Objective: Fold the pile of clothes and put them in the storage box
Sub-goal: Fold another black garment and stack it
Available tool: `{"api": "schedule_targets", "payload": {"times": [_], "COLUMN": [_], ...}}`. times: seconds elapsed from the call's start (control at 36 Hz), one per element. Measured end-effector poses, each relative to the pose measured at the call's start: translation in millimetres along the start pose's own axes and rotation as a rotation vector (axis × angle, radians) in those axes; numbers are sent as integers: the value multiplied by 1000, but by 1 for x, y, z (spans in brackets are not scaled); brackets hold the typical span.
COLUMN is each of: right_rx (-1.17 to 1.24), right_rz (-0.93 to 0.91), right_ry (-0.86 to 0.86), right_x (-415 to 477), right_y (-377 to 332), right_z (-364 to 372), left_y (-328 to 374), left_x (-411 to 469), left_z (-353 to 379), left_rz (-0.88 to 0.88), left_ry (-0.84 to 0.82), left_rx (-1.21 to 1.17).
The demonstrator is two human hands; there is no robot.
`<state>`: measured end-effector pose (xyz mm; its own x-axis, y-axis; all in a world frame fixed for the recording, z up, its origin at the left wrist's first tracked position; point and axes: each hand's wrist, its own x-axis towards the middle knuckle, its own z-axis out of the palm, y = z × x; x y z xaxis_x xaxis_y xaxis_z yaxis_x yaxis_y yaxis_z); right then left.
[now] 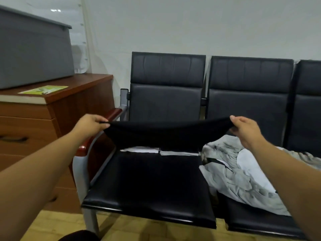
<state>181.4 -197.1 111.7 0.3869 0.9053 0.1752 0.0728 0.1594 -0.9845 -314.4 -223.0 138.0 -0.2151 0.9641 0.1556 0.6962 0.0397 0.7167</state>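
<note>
The left grip (90,125) pinches one top corner of a black garment (165,134) at centre left of the frame. The right grip (246,129) pinches the opposite corner at centre right. The garment hangs stretched between the 2, its top edge sagging slightly and its body draping in front of the bench (149,188) backrest. Just below its lower edge, 2 white folded pieces (140,150) lie at the back of the seat. A crumpled grey pile of clothes (243,174) lies on the next seat, at lower right. The grey storage box (34,54) stands on a wooden cabinet (83,94) at upper left, well apart from both.
</note>
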Motion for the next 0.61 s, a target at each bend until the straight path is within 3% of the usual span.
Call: {"api": "schedule_targets", "payload": {"times": [0.19,0.33,0.44,0.53,0.61], "right_rx": [163,-2,-223,-294,-303], "right_rz": [300,517,593,579,552], "right_ry": [-173,-405,-579,-600,-597], "right_x": [-50,-64,-61,-51,-43], "right_y": [69,86,97,109,114], "right_z": [-9,-19,-24,-27,-22], "left_y": [-46,-54,-61,-64,-73], "left_x": [-41,-55,-50,-47,-39], "left_z": [30,38,48,56,68], "left_rz": [-126,-199,-283,-318,-347], "left_ry": [-229,-567,-716,-736,-642], "left_rx": [-183,-378,-402,-376,-350]}}
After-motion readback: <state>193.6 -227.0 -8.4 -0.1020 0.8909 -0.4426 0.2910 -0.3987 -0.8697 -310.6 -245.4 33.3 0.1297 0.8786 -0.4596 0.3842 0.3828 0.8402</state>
